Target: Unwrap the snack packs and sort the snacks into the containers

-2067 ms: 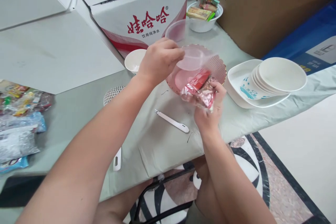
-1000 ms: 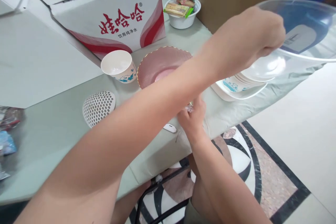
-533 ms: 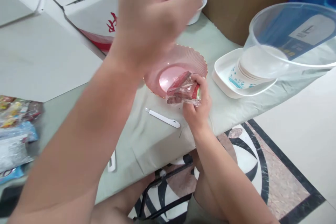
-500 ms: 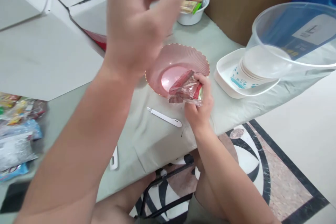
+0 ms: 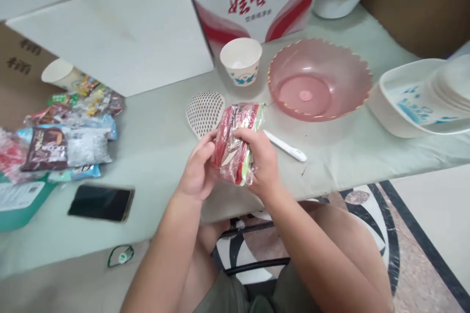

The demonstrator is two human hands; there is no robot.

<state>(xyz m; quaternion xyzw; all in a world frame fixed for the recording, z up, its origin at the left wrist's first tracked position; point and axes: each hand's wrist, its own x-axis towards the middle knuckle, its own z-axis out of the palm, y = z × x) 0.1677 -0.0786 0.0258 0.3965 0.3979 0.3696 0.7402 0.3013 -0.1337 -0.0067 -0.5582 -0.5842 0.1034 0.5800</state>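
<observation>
A red and green snack packet (image 5: 238,144) in clear, shiny wrapping is held between both hands above the table's front edge. My left hand (image 5: 200,168) grips its left side, and my right hand (image 5: 262,161) closes round the right side with the thumb on top. Behind the packet lies a white perforated strainer (image 5: 204,111), its handle hidden by the packet and hands. Just right of the right hand is a slim white tool (image 5: 285,145), partly covered. Farther back stand a paper cup (image 5: 242,63) and a pink scalloped bowl (image 5: 319,66) with a gold rim.
Several snack packets (image 5: 88,146) are piled at the left, near a black phone (image 5: 102,202) and a teal container (image 5: 29,210). White boxes (image 5: 121,44) line the back. At the right sits a white dish (image 5: 389,112) with stacked paper cups; a snack-filled white bowl (image 5: 338,7) stands behind.
My left hand has come down from above the table and now holds the packet along with my right hand. The camera view has turned to the left.
</observation>
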